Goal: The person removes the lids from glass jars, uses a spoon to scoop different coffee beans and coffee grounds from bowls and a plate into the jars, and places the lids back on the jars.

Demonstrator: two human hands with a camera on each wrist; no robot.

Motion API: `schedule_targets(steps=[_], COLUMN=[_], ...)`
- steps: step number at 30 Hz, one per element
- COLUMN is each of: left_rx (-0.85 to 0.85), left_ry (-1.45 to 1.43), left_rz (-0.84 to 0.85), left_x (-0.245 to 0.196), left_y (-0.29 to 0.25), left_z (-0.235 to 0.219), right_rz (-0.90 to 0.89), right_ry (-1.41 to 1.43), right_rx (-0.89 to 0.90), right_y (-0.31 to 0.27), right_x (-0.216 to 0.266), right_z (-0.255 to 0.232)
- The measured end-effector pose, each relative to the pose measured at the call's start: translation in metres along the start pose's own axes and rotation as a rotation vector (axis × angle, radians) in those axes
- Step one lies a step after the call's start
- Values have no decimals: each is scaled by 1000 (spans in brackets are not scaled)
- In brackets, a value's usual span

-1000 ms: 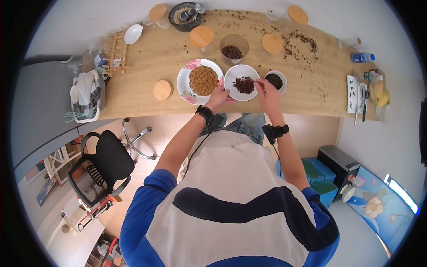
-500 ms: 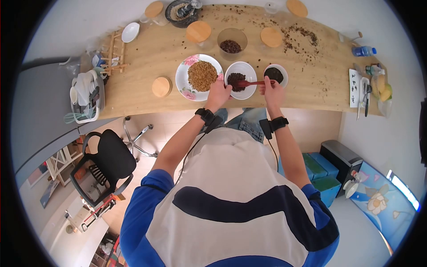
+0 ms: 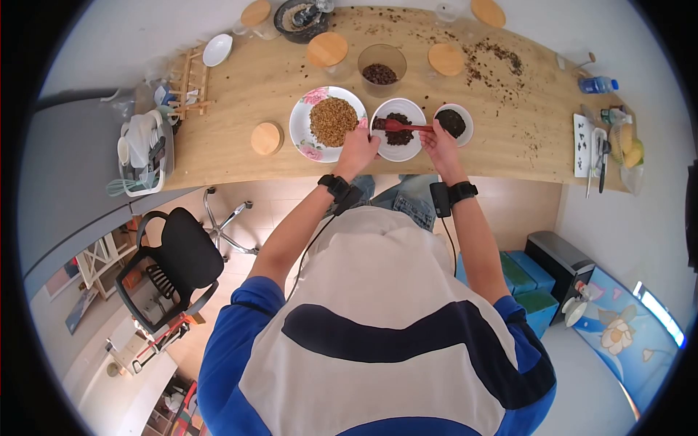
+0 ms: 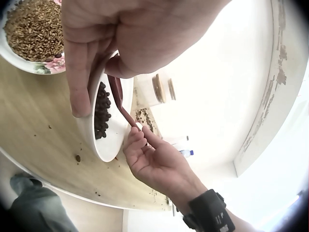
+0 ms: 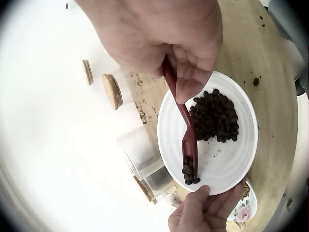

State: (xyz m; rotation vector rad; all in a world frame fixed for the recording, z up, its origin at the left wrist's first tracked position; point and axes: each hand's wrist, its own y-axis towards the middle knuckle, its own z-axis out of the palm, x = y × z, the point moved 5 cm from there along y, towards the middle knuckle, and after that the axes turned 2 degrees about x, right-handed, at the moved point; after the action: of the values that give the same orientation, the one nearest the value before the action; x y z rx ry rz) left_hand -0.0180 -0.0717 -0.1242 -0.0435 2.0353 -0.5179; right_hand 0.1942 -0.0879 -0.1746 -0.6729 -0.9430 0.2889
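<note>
My left hand grips the near-left rim of a white bowl, thumb on the inside and fingers against the outer wall. In the bowl lies a heap of dark coffee beans. My right hand holds a dark red scoop by its handle, reaching in from the right. The scoop's head carries a few beans and sits at the bowl's left side, close to my left thumb, in the right wrist view. A floral plate of brown grain stands left of the bowl.
A small bowl of dark, fine material stands right of the white bowl. Behind are a see-through container of beans and wooden-lidded jars. A stone mortar stands at the back left. Loose bits lie scattered at the back right.
The scoop has come up from the beans and swung to the bowl's left side, now bearing some beans. My right hand has shifted slightly; my left hand stays at the bowl's rim.
</note>
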Motion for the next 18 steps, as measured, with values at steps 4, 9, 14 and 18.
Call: schedule_targets(steps=[4, 9, 14, 18], left_rx=[36, 73, 185, 215], left_ry=[22, -4, -111, -243], left_rz=[-72, -29, -77, -123], left_x=[-3, 5, 31, 62], left_y=[-2, 4, 15, 27], left_z=[0, 1, 12, 24], right_rz=[-12, -45, -98, -197], right_ry=[7, 25, 32, 24], right_rx=[-11, -43, -42, -61], right_y=[-3, -2, -11, -20], right_x=[2, 8, 24, 52], right_z=[-4, -15, -20, -2])
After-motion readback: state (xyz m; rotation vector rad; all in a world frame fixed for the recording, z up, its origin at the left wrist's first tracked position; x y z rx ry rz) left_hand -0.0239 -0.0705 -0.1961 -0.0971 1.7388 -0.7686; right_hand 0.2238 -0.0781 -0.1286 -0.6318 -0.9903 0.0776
